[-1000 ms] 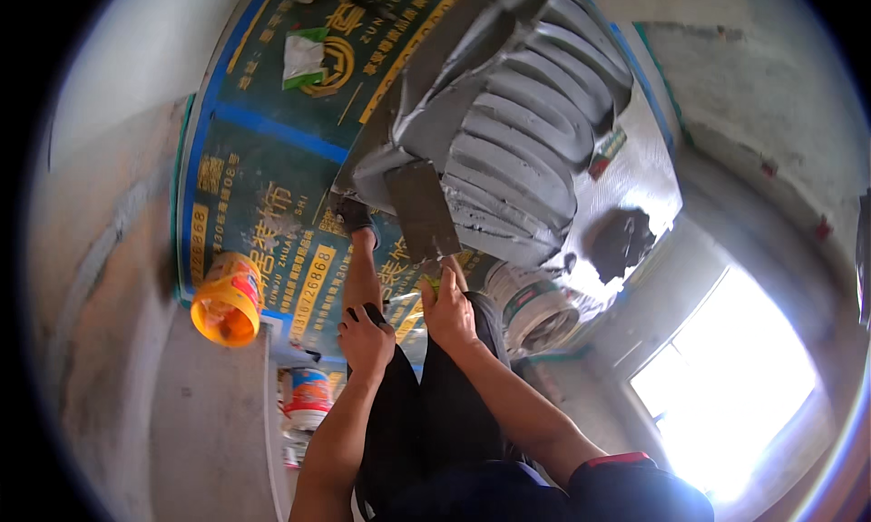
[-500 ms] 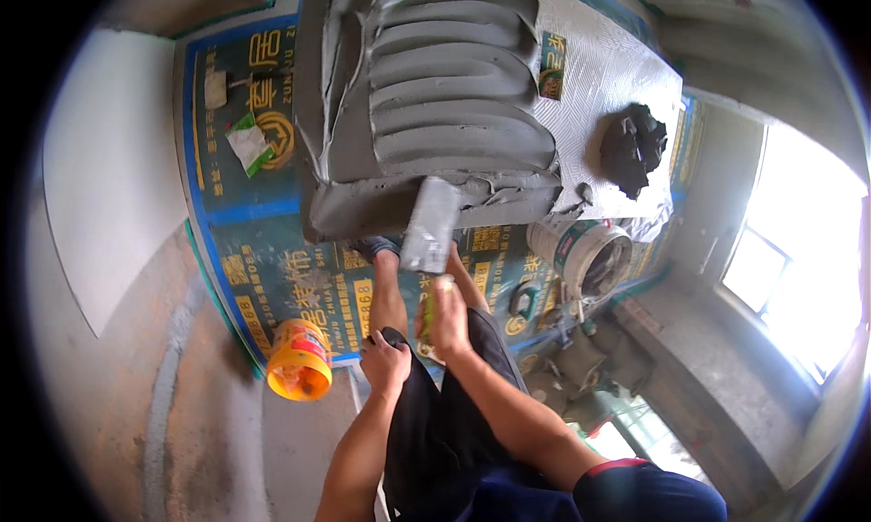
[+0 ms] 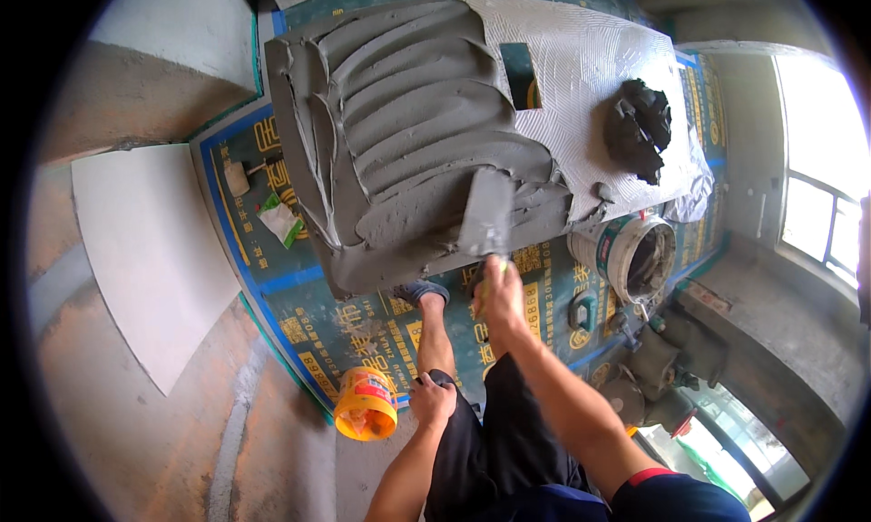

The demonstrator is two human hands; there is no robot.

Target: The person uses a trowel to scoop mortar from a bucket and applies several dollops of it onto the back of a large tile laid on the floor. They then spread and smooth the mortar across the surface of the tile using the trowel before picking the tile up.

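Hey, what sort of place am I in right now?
It looks like a room being renovated, probably indoors. The printed green floor covering, the thick ridged layer of grey mortar on a panel, and the smeared white bucket beside it suggest that.

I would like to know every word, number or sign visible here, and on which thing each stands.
I will not copy the wording, only tell its places:
Green floor covering: yellow characters, numbers, square codes; large ones legible.
Yellow bucket: red label, too small to read.
White bucket: green label, too small to read.
Trowel: blurred, no text readable.
Packet: nothing readable.
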